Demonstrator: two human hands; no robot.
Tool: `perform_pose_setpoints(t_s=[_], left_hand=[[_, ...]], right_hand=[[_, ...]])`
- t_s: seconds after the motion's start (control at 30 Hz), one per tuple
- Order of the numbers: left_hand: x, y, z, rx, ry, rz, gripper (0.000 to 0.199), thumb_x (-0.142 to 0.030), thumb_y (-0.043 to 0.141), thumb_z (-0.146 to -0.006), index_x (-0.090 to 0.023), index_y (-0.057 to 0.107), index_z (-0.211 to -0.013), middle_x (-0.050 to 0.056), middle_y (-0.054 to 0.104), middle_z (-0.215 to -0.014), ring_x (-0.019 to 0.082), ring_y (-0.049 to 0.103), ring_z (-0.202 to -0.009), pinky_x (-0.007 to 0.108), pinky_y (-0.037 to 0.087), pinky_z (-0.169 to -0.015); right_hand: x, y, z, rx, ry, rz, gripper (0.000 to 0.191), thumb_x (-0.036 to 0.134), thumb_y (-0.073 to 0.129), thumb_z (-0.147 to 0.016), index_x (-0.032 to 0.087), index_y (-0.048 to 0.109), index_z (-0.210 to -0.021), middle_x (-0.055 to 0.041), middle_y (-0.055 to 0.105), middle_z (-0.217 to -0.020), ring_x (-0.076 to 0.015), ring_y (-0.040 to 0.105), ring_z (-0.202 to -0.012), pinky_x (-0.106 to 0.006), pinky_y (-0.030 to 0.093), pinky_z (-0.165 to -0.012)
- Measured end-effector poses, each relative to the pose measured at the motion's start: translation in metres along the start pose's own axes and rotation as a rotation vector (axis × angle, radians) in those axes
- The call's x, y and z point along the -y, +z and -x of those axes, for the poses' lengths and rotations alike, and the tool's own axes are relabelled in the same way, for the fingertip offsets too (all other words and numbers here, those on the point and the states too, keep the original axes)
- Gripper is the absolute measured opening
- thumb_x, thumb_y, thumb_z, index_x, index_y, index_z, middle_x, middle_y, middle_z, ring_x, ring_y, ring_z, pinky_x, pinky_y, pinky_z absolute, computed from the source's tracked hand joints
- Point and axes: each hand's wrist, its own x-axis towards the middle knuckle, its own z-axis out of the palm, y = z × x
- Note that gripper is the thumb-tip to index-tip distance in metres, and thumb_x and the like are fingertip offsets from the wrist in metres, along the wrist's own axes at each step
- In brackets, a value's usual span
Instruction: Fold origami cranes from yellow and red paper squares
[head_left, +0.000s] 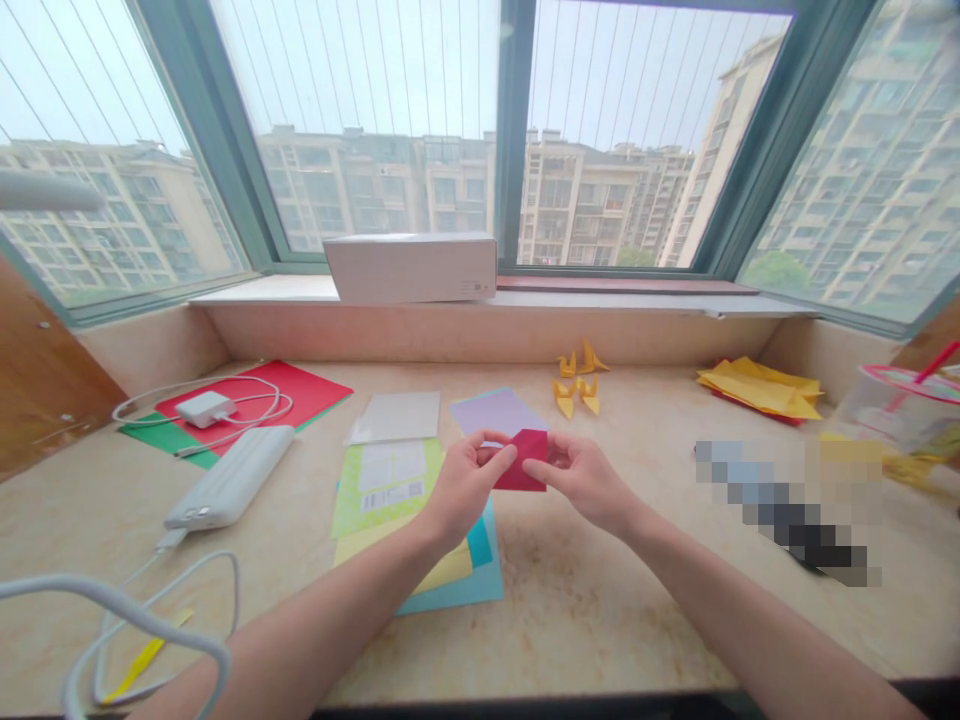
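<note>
A small folded piece of dark red paper (529,458) is held up above the tabletop between both hands. My left hand (480,470) pinches its left edge with thumb and fingers. On the opposite edge, my right hand (574,470) grips it the same way, thumb in front. Behind the hands lies a lavender sheet (495,412), partly hidden by them. Several folded yellow paper figures (577,385) stand a little further back on the right. Under my left forearm are stacked sheets, among them a light blue sheet (480,585) and a lime green packet with a label (352,500).
At left, a white power bank (232,478) and a charger (204,408) with cables rest by red paper (292,395). A white box (412,270) stands on the sill. Yellow papers (761,388), a blurred-out item (787,510) and a cup with a straw (900,410) are at right.
</note>
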Motion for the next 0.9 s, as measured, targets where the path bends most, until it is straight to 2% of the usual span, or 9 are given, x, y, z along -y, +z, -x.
perform_pose_setpoints(t_s=[0.13,0.23,0.43,0.57,0.67,0.9], left_hand=[[-0.003,0.001,0.004,0.056,-0.001,-0.029,0.036,-0.042,0.078,-0.078,-0.014,0.063,-0.095,0.007,0.076,-0.075,0.019,0.071,-0.067,0.026,0.049,-0.065],[-0.005,0.002,0.006,0.106,-0.001,-0.074,0.035,-0.042,0.077,-0.079,-0.013,0.064,-0.092,0.007,0.076,-0.074,0.019,0.072,-0.069,0.026,0.049,-0.066],[-0.002,0.004,0.006,0.108,0.023,-0.018,0.04,-0.051,0.072,-0.082,-0.013,0.062,-0.088,0.008,0.075,-0.072,0.021,0.072,-0.07,0.029,0.053,-0.069],[-0.004,0.005,0.007,0.13,0.049,0.094,0.042,-0.046,0.075,-0.081,-0.014,0.059,-0.102,0.006,0.075,-0.072,0.018,0.071,-0.067,0.029,0.054,-0.071],[-0.005,0.005,0.008,0.154,0.064,0.145,0.044,-0.043,0.076,-0.082,-0.016,0.055,-0.109,0.004,0.074,-0.071,0.016,0.069,-0.066,0.029,0.054,-0.071],[-0.008,0.005,0.009,0.229,0.067,0.188,0.032,-0.041,0.074,-0.084,-0.018,0.055,-0.096,0.002,0.072,-0.076,0.015,0.068,-0.066,0.029,0.055,-0.07]], right_hand=[[0.002,0.002,0.003,-0.145,-0.02,-0.042,0.033,0.042,0.075,-0.08,0.017,0.072,-0.101,-0.0082,0.076,-0.091,-0.0219,0.07,-0.08,-0.036,0.056,-0.075],[0.002,0.002,0.005,-0.19,-0.031,-0.012,0.032,0.041,0.075,-0.081,0.018,0.072,-0.101,-0.0074,0.076,-0.089,-0.0208,0.068,-0.077,-0.035,0.055,-0.072],[-0.002,0.0,0.007,-0.151,-0.088,-0.037,0.023,0.037,0.075,-0.082,0.02,0.074,-0.099,-0.0065,0.075,-0.092,-0.0205,0.067,-0.081,-0.036,0.054,-0.077],[0.001,-0.004,0.008,-0.088,-0.162,-0.114,0.02,0.036,0.073,-0.085,0.026,0.078,-0.102,-0.0063,0.073,-0.1,-0.0223,0.066,-0.095,-0.038,0.053,-0.086],[0.005,-0.008,0.01,-0.009,-0.175,-0.181,0.021,0.035,0.073,-0.086,0.029,0.079,-0.106,-0.0058,0.07,-0.101,-0.0206,0.065,-0.094,-0.035,0.054,-0.082],[0.012,-0.013,0.009,0.009,-0.179,-0.244,0.015,0.034,0.077,-0.083,0.027,0.081,-0.096,-0.0054,0.068,-0.095,-0.0189,0.064,-0.09,-0.032,0.055,-0.078]])
